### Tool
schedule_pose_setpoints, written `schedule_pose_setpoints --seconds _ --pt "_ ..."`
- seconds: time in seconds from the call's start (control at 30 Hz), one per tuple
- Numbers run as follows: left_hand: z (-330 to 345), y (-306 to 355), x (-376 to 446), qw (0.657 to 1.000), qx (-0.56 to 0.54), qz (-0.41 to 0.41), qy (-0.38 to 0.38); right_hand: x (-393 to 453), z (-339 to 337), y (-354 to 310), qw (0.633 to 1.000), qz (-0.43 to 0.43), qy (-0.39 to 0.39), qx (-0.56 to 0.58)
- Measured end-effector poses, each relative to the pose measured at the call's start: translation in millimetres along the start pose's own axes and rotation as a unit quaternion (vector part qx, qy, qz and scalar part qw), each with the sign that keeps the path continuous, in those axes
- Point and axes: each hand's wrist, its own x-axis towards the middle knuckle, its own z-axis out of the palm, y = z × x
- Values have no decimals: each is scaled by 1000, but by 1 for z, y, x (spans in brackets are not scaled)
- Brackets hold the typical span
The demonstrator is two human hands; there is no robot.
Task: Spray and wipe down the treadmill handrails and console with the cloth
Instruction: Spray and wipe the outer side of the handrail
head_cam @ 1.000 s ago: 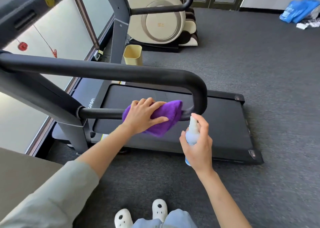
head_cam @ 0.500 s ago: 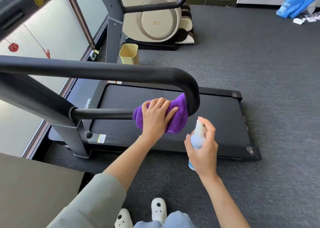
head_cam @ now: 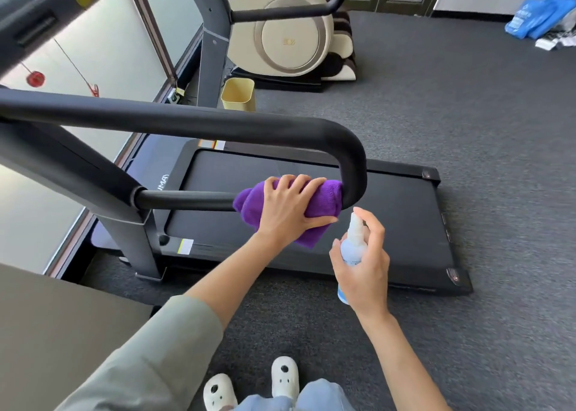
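A black treadmill handrail [head_cam: 193,124] runs across the view and bends down at the right into a lower bar [head_cam: 184,199]. My left hand [head_cam: 288,206] grips a purple cloth [head_cam: 321,198] wrapped round that lower bar, right beside the bend. My right hand [head_cam: 363,265] holds a small pale blue spray bottle [head_cam: 353,244] upright just below the bend, its white nozzle pointing up and my forefinger arched over the top. The console [head_cam: 34,11] shows only as a dark blurred edge at the top left.
The treadmill deck [head_cam: 389,223] lies on grey carpet below the rail. A yellow bin [head_cam: 238,94] and a cream massage chair [head_cam: 290,33] stand behind. Blue bags [head_cam: 536,18] lie at the far right. A grey surface [head_cam: 53,332] fills the lower left.
My left hand has slid the cloth rightward along the lower bar to the bend. My right hand with the bottle has stayed close below the bend.
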Motion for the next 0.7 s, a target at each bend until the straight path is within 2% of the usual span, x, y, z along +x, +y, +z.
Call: schedule_pose_setpoints --seconds 0.13,0.27,0.37,0.53,0.7 --pt "-7 -37 -10 1000 -19 -9 4 2 8 -7 1000 -21 -9 1" --pt "-10 -69 -22 992 -40 -121 11 6 9 -9 1000 -14 3 4" --pt "-7 -43 -19 978 -71 -193 37 6 11 -6 1000 -9 13 7" --pt "-5 27 3 973 -121 -193 40 8 4 -5 999 -3 38 7" --pt "-15 60 15 922 -267 -265 94 7 -8 -3 998 -7 60 8"
